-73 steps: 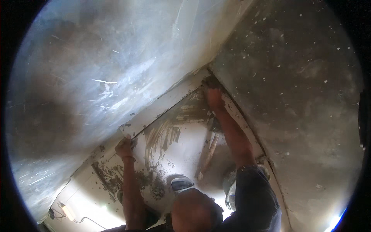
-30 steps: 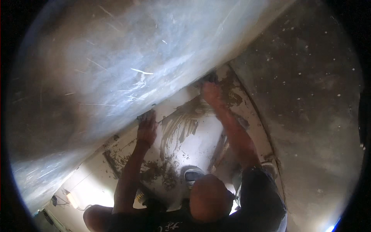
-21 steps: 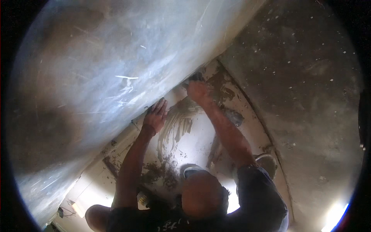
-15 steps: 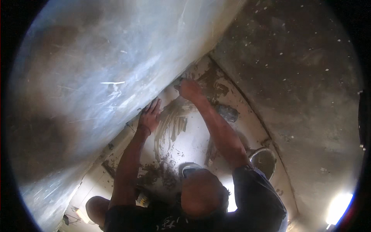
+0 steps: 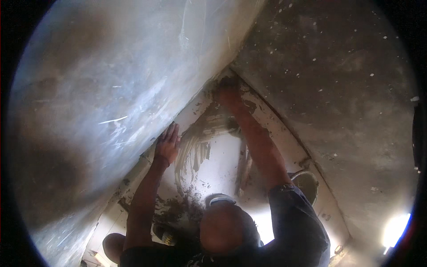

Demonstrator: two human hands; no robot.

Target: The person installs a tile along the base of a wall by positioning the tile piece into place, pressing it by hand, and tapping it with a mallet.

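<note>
Fingers stretched out, my left hand [image 5: 167,143] rests at the foot of the scratched grey wall [image 5: 102,98], where it meets the floor. My right hand [image 5: 227,95] reaches into the far corner and is smeared by motion. Its fingers look closed round a dark thing whose kind I cannot make out. Below both hands lies a pale floor [image 5: 220,155] with streaks of wet grey-brown mortar [image 5: 191,155] spread in arcs. Dark crumbs of mortar lie on the floor between my forearms.
A round bucket [image 5: 316,189] stands beside my right upper arm. A dark speckled wall [image 5: 338,89] rises on the right and meets the left wall at the far corner. A bright light [image 5: 396,229] glows at the lower right.
My right hand has moved farther forward toward the corner. The dark cylinder-like thing beside my right forearm is now mostly hidden by that arm. My left hand stays by the wall.
</note>
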